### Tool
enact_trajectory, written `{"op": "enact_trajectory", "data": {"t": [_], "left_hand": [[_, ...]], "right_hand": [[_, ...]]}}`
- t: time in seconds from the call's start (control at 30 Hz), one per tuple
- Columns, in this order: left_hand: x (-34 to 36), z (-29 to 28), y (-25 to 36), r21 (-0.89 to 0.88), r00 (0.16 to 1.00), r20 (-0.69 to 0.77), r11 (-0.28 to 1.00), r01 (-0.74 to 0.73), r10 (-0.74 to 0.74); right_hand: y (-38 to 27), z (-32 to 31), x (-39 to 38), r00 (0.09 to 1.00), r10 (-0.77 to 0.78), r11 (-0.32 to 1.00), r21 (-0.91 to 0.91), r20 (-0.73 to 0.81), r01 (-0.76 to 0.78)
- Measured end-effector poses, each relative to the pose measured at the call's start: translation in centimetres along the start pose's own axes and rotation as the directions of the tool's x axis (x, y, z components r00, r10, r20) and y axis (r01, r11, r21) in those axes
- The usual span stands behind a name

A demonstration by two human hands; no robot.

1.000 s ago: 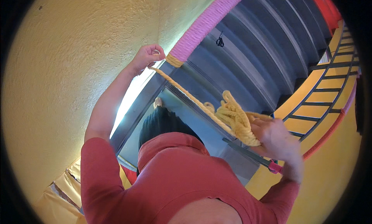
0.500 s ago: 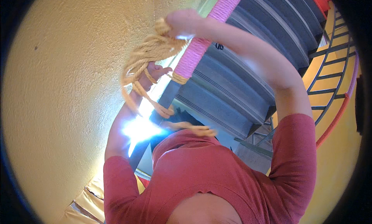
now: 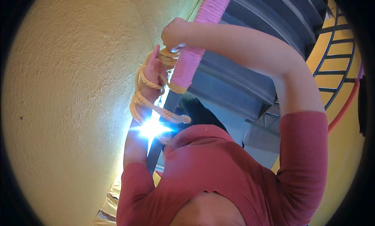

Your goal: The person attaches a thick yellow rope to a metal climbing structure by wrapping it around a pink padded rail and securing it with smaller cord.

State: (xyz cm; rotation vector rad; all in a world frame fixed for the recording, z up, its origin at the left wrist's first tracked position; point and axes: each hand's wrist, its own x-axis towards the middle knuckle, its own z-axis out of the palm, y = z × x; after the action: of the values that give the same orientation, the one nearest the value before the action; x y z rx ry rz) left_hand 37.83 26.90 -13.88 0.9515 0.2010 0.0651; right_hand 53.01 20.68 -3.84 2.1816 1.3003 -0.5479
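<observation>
A tan rope (image 3: 137, 94) hangs in loose loops around my left hand (image 3: 153, 78) and wrist, beside the post. One finger of that hand points up and the rope crosses over it; its other fingers are partly hidden. Above it, my right hand (image 3: 175, 33) is closed in a fist on the bunched rope, its forearm passing in front of the post. A slanted post is wrapped in pink cord (image 3: 186, 66), with a tan band (image 3: 178, 88) of rope at the wrap's lower end. From that band a strand runs to my left hand.
A rough yellow wall (image 3: 78, 89) stands close on the left. Grey stair treads (image 3: 230, 75) rise behind the post. At the right are a curved metal railing (image 3: 332, 71) and a red-wrapped handrail (image 3: 345, 107). A bright light (image 3: 152, 128) glares beside my left forearm.
My right hand has moved slightly left and down, nearer my left hand. My left hand has turned more upright, and the rope bundle has drawn in around it, with its loose ends swinging.
</observation>
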Motion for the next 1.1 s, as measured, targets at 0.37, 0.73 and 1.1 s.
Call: {"op": "enact_trajectory", "data": {"t": [0.37, 0.73, 1.1], "left_hand": [[0.6, 2.7, 2.1, 0.333, 0.989, -0.113, 0.934, 0.127, -0.094], [5.0, -0.1, -0.5, 0.349, 0.867, 0.323, 0.899, 0.264, -0.38], [5.2, 1.0, 1.4, 0.378, 0.726, 0.359, 0.802, 0.462, -0.587]], "right_hand": [[0.2, -2.5, -4.9, 0.973, -0.093, 0.78, 0.592, -0.211, 0.203], [0.8, 16.0, -12.5, 0.652, 0.469, 0.293, 0.801, -0.596, 0.522], [-3.8, 16.0, -9.7, 0.447, 0.497, 0.454, 0.662, -0.744, 0.597]]}}
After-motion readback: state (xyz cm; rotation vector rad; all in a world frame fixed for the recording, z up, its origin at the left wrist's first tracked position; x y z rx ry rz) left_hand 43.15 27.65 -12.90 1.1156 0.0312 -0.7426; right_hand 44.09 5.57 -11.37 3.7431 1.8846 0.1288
